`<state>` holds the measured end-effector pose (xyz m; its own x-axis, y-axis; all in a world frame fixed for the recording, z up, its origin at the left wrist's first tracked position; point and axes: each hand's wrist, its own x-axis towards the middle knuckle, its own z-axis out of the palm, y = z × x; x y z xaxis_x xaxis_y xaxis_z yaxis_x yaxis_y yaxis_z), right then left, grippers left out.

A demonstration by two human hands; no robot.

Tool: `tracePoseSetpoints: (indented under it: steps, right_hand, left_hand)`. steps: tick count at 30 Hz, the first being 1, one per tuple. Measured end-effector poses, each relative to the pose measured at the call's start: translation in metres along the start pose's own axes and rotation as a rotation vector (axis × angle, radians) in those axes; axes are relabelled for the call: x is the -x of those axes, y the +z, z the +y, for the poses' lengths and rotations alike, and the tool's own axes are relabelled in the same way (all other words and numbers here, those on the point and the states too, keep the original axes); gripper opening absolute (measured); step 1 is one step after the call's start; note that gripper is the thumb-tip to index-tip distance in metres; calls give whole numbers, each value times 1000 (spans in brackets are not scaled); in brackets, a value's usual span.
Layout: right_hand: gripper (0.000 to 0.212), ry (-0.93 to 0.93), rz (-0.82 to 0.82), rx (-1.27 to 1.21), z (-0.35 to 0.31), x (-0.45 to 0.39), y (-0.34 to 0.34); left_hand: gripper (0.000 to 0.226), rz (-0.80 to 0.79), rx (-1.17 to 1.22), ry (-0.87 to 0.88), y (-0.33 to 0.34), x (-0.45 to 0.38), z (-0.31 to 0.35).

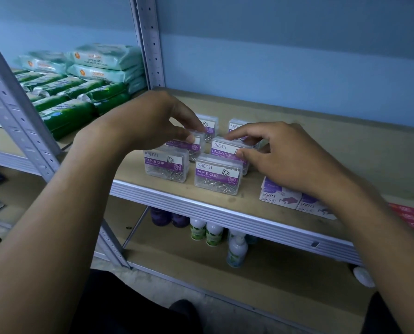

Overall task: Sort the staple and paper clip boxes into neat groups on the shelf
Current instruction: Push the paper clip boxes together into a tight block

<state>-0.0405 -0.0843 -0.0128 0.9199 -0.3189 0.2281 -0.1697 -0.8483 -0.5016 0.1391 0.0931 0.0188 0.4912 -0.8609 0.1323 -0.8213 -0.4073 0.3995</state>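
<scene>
Several clear paper clip boxes with purple labels stand in two rows on the wooden shelf [321, 150]. My left hand [153, 119] pinches the middle box of the left row [189, 147] between thumb and fingers. My right hand [280, 155] grips the middle box of the right row [225, 150], thumb on its front and fingers over its back. In front of them sit two more paper clip boxes, one on the left [166, 166] and one on the right [216, 177]. Two white staple boxes [283, 196] lie by the shelf's front edge, partly under my right wrist.
Green and pale wipe packs [80, 92] fill the neighbouring shelf on the left, past a grey upright post [153, 44]. Bottles [208, 231] stand on the lower shelf. A red pack [413, 218] lies at the right edge. The back right of the shelf is bare wood.
</scene>
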Motion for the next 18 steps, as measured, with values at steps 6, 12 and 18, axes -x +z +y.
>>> tracePoseSetpoints:
  steps: [6, 12, 18]
  right_hand:
    - [29, -8, -74, -14, -8, 6, -4]
    - [26, -13, -142, -9, -11, 9, -10]
    - [27, 23, -132, -30, -16, 11, -10]
  left_hand:
    - [25, -13, 25, -7, 0, 6, -3]
    - [24, -59, 26, 6, -6, 12, -1]
    - [23, -97, 28, -14, -9, 16, 6]
